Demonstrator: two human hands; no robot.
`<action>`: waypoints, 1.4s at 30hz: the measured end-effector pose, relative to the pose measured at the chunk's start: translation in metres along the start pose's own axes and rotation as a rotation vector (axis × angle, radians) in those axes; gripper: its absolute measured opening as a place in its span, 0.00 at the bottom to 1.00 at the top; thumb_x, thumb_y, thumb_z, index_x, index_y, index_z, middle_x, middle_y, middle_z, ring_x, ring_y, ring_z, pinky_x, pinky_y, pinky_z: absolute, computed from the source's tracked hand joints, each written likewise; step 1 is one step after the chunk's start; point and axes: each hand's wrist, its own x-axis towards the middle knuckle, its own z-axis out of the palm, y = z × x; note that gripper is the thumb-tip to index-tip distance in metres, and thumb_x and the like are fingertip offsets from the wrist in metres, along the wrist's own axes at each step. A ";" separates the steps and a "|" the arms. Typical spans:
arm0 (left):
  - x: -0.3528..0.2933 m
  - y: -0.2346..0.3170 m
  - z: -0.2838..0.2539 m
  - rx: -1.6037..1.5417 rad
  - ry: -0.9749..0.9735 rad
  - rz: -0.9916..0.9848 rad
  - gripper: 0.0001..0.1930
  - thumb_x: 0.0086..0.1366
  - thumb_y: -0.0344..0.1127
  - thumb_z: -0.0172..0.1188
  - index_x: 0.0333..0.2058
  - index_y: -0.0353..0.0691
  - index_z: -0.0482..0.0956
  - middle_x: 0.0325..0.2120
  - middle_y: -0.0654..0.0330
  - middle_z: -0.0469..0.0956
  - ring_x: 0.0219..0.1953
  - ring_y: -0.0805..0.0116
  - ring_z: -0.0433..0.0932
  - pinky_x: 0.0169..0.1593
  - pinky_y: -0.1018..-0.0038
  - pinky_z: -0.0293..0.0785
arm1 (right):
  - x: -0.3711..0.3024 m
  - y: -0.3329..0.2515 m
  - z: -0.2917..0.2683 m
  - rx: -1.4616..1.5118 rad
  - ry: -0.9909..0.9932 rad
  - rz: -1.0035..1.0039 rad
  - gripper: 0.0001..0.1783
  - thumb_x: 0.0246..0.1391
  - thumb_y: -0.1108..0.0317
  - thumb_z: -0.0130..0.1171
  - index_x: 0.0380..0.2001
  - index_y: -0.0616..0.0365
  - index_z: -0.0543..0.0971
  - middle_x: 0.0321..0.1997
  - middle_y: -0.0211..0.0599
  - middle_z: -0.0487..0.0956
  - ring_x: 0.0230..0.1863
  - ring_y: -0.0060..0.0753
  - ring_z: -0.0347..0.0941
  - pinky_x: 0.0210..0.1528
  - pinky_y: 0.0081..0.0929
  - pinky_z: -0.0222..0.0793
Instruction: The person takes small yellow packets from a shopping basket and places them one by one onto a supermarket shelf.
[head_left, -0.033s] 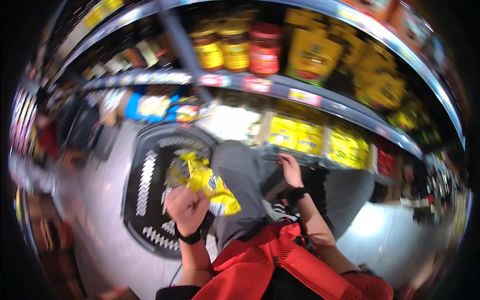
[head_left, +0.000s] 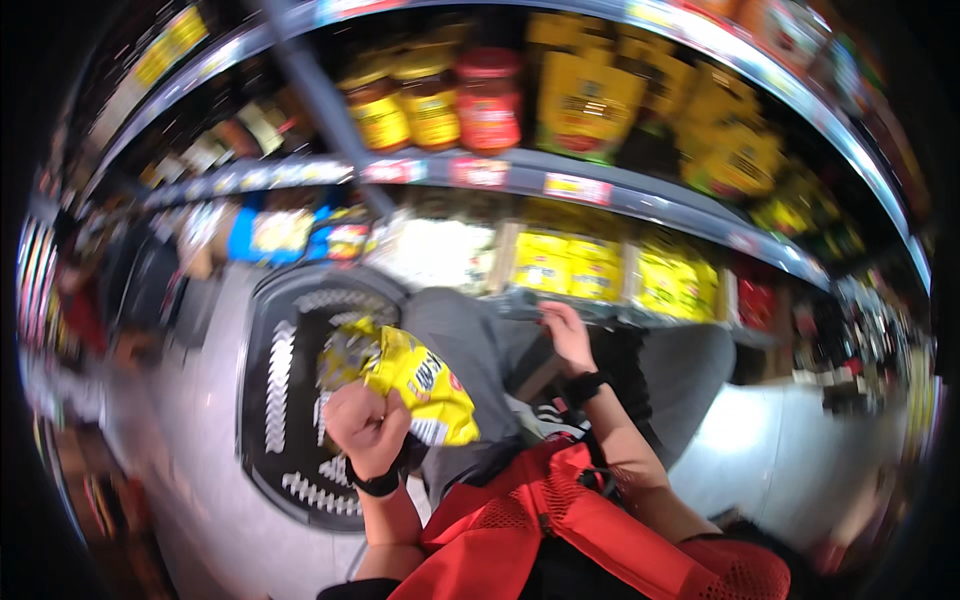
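My left hand (head_left: 367, 430) is closed on a yellow plastic packet (head_left: 425, 390) with dark print and a whitish lower end. The packet rests against my left thigh, in grey trousers. Beside my hand is a crumpled grey and yellow part (head_left: 347, 352), and I cannot tell whether it belongs to the same packet. Under this hand a black slotted basket (head_left: 258, 400) stands on the floor. My right hand (head_left: 568, 338) is near my right knee, by the lower shelf's front edge, fingers loosely bent and a little apart. I see nothing in it.
A shelf edge (head_left: 520, 178) with price tags crosses ahead, carrying jars (head_left: 430, 105) and brown-yellow pouches (head_left: 592, 100). Below it stand boxes of yellow packets (head_left: 567, 265) and white packets (head_left: 445, 255). A blurred black object (head_left: 140, 285) is at far left on the pale floor (head_left: 190, 440).
The whole view has shifted, so shelves and basket appear slightly further left. The yellow packet has tilted and shows more of its printed face. My right hand has hardly changed.
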 end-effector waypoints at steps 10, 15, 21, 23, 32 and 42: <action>-0.032 0.006 0.101 -0.336 -0.482 -0.105 0.18 0.45 0.27 0.56 0.08 0.41 0.53 0.06 0.68 0.53 0.11 0.79 0.51 0.17 0.80 0.45 | -0.088 -0.056 -0.005 0.737 -0.263 0.424 0.29 0.53 0.47 0.33 0.45 0.62 0.63 0.43 0.41 0.71 0.43 0.31 0.69 0.45 0.26 0.64; -0.038 -0.018 0.114 -0.417 -0.496 -0.328 0.07 0.51 0.26 0.50 0.30 0.36 0.64 0.26 0.65 0.63 0.29 0.77 0.62 0.34 0.82 0.58 | -0.099 -0.096 -0.004 0.503 0.208 0.162 0.16 0.48 0.66 0.51 0.39 0.63 0.67 0.34 0.37 0.74 0.31 0.26 0.72 0.33 0.22 0.69; -0.051 -0.022 0.127 -0.905 -0.712 -0.848 0.32 0.53 0.34 0.53 0.53 0.35 0.47 0.48 0.57 0.59 0.48 0.71 0.61 0.50 0.76 0.58 | -0.097 -0.119 -0.008 0.249 0.420 -0.071 0.13 0.47 0.73 0.51 0.38 0.65 0.67 0.35 0.35 0.73 0.33 0.22 0.70 0.34 0.18 0.67; -0.053 -0.021 0.129 -0.842 -0.767 -0.923 0.27 0.50 0.28 0.57 0.48 0.34 0.56 0.42 0.59 0.66 0.44 0.72 0.66 0.45 0.76 0.64 | -0.096 -0.119 -0.007 0.084 0.432 -0.124 0.13 0.46 0.74 0.51 0.37 0.65 0.68 0.34 0.34 0.73 0.32 0.21 0.70 0.34 0.17 0.66; -0.045 -0.014 0.135 -0.673 -0.594 -0.826 0.16 0.50 0.28 0.57 0.38 0.32 0.67 0.33 0.61 0.73 0.34 0.76 0.71 0.38 0.80 0.67 | -0.097 -0.112 -0.026 0.037 0.221 0.086 0.22 0.48 0.68 0.52 0.45 0.65 0.61 0.42 0.35 0.69 0.40 0.20 0.65 0.43 0.17 0.61; -0.025 0.008 0.127 -0.161 -1.188 -0.413 0.14 0.46 0.32 0.60 0.32 0.33 0.72 0.22 0.56 0.75 0.26 0.71 0.76 0.31 0.79 0.68 | -0.108 -0.121 -0.053 -0.525 -0.472 0.099 0.32 0.31 0.69 0.65 0.44 0.62 0.65 0.39 0.37 0.72 0.40 0.26 0.68 0.41 0.22 0.63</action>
